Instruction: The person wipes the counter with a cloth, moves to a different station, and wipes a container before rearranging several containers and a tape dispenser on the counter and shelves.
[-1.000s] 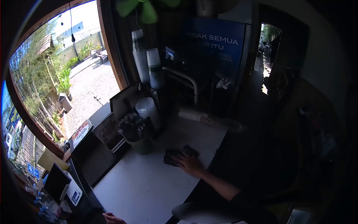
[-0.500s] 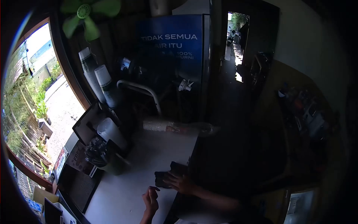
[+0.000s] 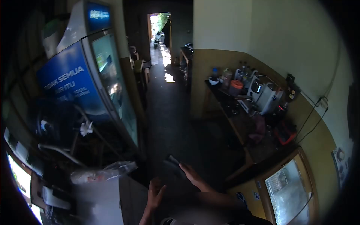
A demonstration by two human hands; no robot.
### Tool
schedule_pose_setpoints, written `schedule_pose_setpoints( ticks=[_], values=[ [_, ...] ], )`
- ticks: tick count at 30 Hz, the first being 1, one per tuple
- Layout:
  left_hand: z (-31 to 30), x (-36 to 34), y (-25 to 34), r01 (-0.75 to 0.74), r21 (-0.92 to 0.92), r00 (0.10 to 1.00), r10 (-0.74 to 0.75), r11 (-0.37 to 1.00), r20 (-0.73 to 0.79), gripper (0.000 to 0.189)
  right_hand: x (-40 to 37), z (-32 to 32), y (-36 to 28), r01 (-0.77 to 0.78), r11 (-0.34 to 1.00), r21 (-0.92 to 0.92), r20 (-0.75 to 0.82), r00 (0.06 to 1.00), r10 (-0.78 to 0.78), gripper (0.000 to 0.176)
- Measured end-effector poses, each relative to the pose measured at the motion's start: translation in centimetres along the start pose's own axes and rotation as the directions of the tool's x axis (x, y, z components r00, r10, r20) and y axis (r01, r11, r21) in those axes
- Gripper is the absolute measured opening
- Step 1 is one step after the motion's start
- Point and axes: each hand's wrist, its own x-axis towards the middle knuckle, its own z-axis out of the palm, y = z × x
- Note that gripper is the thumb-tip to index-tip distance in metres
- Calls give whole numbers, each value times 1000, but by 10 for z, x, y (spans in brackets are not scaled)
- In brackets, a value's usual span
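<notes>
My right hand (image 3: 192, 175) is closed on a dark cloth (image 3: 172, 161), blurred and hard to see against the dark floor. It reaches forward, to the right of the white counter. My left hand (image 3: 153, 194) is raised close by, with fingers loosely bent, the thumb apart and nothing visible in it. To its left stands the white-topped counter (image 3: 95, 200). A clear plastic sleeve (image 3: 105, 173), apparently of stacked cups, lies along the counter's far edge.
A blue-sided glass-door fridge (image 3: 67, 77) stands at left. On the right, a dark wooden table (image 3: 240, 131) carries an espresso machine (image 3: 270, 97), several bottles and a red-lidded tub (image 3: 236, 86). A wood-framed glass case (image 3: 288, 187) is nearer. A dark passage leads to a bright doorway (image 3: 160, 35).
The view has swung right, away from the window and counter. My right hand has lifted the dark cloth off the counter. My left hand's pointing finger has changed to a looser bend.
</notes>
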Motion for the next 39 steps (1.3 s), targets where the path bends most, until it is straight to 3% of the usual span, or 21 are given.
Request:
schedule_pose_setpoints(
  ticks=[2,4,5,6,8,11,14,15,17,19,22,23,25,28,31,34,38,39],
  values=[
    [53,36,-5,-104,-63,992,99,993,-79,44,-5,-36,-42,-28,998,65,172,985,16,44],
    [86,69,9,-96,-182,994,104,979,34,39,-13,-58,-92,-22,1000,21,162,987,19,45],
    [95,90,17,-27,-260,979,79,965,190,36,-13,-70,-104,-21,1000,0,160,987,21,45],
    [104,107,21,49,-322,938,67,945,341,33,-8,-84,-103,48,996,-76,61,997,-44,46],
    [138,136,-14,63,-367,947,61,928,316,26,0,-114,-94,158,957,-242,-126,973,-193,46],
    [169,173,22,36,-446,913,152,894,379,22,7,-160,-88,-15,1000,20,-329,944,21,46],
    [201,202,48,117,-568,891,167,815,423,19,16,-171,-104,-39,997,59,-485,872,63,45],
    [212,212,49,166,-609,891,147,776,430,18,26,-179,-93,48,997,55,-448,894,-18,44],
    [233,239,51,136,-578,918,117,805,378,17,50,-193,-69,219,974,51,-365,912,-186,40],
    [247,270,50,128,-485,930,66,865,362,17,76,-198,-75,249,966,-70,-321,911,-258,34],
    [259,332,66,159,-279,903,-26,947,428,19,119,-216,-86,113,994,2,-277,955,-108,26],
    [265,354,74,315,-371,875,-115,874,471,21,138,-226,-92,40,997,62,-252,967,-23,24],
    [271,392,82,594,-493,772,-279,635,571,24,171,-234,-103,105,973,203,-362,932,-25,23],
    [277,451,82,716,-245,540,-296,653,788,28,223,-251,-120,152,879,453,-496,862,106,24],
    [293,493,66,377,-38,480,-160,926,863,32,256,-277,-138,119,841,527,-541,810,225,26],
    [314,523,67,489,-108,522,-191,866,831,34,269,-300,-128,91,779,620,-504,807,308,30],
    [347,545,70,429,-221,586,-84,876,806,33,290,-332,-81,191,530,826,-401,861,313,35],
    [360,550,61,418,-248,593,-55,874,804,34,294,-336,-97,163,535,829,-382,863,330,36]
  ],
)
